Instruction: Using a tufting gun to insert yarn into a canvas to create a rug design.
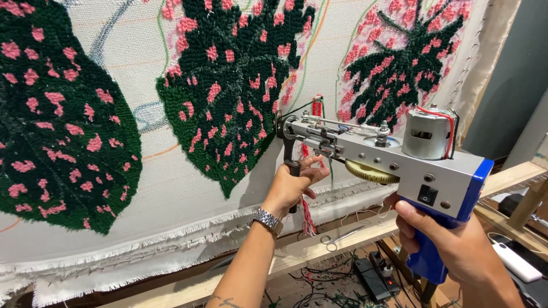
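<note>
- The left hand [291,185] was closed around the black front handle [292,165] of the tufting gun [388,157]. The arm reached up from below, and a silver watch [267,219] sat on the wrist.
- The right hand [451,239] was wrapped around the blue back grip [425,259] of the gun. One finger lay along the front of the grip.
- The tufting gun was held level, between the two hands. Its tip [282,128] was pressed against the white cloth [177,188], right beside the middle leaf.
- The gun had a grey metal body, a round silver motor [427,134] on top and a yellow gear [371,173] under it. Red yarn [307,214] hung down near the left hand.
- The cloth was stretched on a wooden frame [319,245]. It had three fuzzy dark green leaves [234,85] with pink spots on it.
- Small scissors [337,238] lay on the wooden bar under the gun.
- Down on the floor was a black power strip [374,276] with tangled cords. A white, flat gadget [516,261] lay at the right.
</note>
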